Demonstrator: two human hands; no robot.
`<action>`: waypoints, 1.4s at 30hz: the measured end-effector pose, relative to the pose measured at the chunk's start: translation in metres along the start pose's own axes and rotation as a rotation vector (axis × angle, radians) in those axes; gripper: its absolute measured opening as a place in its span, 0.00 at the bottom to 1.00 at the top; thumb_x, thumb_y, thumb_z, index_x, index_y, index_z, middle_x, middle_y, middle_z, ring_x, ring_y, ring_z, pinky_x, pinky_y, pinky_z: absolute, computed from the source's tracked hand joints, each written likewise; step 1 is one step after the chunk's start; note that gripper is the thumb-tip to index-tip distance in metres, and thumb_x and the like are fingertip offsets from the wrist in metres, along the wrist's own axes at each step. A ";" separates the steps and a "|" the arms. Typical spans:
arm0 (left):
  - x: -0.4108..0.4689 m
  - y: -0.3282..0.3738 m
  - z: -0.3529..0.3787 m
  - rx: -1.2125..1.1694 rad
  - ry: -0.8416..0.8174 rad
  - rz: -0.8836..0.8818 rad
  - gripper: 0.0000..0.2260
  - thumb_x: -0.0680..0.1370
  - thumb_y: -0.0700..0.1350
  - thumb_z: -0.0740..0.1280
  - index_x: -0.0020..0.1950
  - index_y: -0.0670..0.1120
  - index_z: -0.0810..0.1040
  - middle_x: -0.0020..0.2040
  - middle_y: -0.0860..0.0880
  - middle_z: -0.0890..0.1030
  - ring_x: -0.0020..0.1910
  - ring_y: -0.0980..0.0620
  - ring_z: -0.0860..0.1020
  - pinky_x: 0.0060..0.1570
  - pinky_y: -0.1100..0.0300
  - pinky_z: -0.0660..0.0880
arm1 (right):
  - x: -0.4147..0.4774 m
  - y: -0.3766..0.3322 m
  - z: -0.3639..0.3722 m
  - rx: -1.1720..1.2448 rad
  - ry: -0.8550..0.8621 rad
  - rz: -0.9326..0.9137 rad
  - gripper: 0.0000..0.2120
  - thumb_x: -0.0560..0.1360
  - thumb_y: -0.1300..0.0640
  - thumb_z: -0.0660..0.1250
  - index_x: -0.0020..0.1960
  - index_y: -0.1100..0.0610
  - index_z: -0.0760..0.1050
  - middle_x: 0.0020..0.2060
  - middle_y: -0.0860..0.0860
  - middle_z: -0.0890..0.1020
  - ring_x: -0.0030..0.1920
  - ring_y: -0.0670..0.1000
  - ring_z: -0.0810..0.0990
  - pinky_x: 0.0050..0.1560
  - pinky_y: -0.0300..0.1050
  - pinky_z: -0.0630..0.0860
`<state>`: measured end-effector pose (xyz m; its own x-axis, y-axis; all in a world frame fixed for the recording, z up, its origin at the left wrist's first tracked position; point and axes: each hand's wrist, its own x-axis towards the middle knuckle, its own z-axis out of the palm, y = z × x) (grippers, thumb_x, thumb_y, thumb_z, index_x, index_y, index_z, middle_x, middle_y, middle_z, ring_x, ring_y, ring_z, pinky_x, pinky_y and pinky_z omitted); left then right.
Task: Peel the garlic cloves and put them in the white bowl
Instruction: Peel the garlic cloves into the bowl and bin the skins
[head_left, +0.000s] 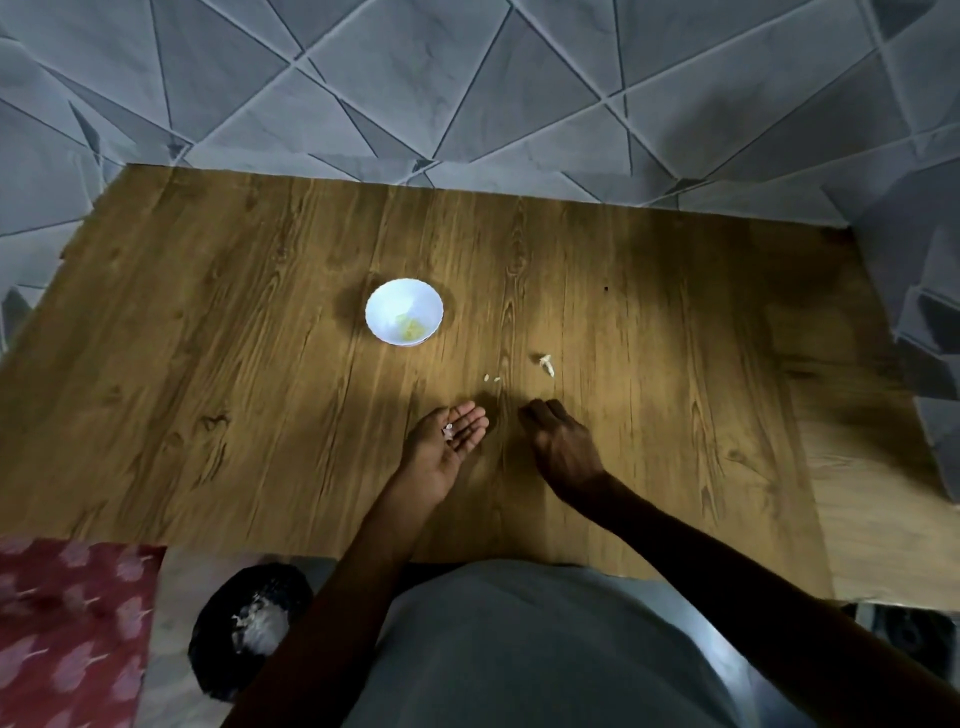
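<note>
A wooden table (208, 364) is seen from above, backed by grey tiling (467, 78) cut into triangles. At the near edge a grey garment (519, 649) fills the lower middle, and a red patterned cloth (67, 634) is seen at the lower left. Beside the cloth, below the table edge, a black container (249, 623) with pale scraps in it is visible.

The left hand (447, 441) is held palm up over the table, its grip released and its fingers straight, with small pale bits of skin (448, 430) lying on the palm. The right hand (558, 441) is turned palm down just beside it, its fingers loosely bent toward the table and its grip slack; nothing is seen held in it.

The white bowl (384, 301) is set upright farther out, left of both hands, with yellowish peeled garlic (410, 327) at its bottom. A pale garlic piece (546, 365) lies on the table beyond the right hand; whether it is clove or skin cannot be told. Two tiny flakes (492, 378) lie between that piece and the left hand
</note>
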<state>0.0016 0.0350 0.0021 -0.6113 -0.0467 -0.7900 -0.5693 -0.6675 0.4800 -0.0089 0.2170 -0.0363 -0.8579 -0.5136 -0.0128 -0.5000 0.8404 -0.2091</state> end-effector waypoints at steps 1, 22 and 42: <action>-0.001 -0.001 0.000 -0.005 0.004 -0.007 0.19 0.85 0.43 0.49 0.65 0.34 0.73 0.66 0.36 0.75 0.63 0.42 0.76 0.59 0.56 0.72 | -0.005 0.000 -0.001 0.052 0.017 -0.011 0.18 0.72 0.65 0.68 0.62 0.63 0.77 0.57 0.59 0.79 0.54 0.59 0.79 0.44 0.51 0.82; -0.005 0.005 -0.010 -0.058 0.039 -0.010 0.17 0.85 0.42 0.50 0.58 0.36 0.76 0.67 0.38 0.75 0.59 0.45 0.76 0.59 0.56 0.72 | -0.002 0.004 -0.015 0.315 0.090 0.194 0.14 0.78 0.56 0.61 0.60 0.59 0.77 0.51 0.49 0.79 0.48 0.43 0.79 0.48 0.27 0.73; 0.001 -0.002 0.012 -0.056 0.057 -0.027 0.19 0.85 0.43 0.49 0.67 0.34 0.72 0.62 0.38 0.77 0.65 0.42 0.75 0.59 0.56 0.72 | 0.020 -0.004 -0.009 0.145 0.062 0.087 0.11 0.71 0.63 0.73 0.53 0.61 0.80 0.46 0.56 0.82 0.43 0.53 0.81 0.38 0.43 0.78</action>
<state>-0.0041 0.0452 0.0046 -0.5628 -0.0690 -0.8237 -0.5527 -0.7096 0.4371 -0.0256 0.2048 -0.0272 -0.9052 -0.4244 0.0225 -0.4049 0.8452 -0.3488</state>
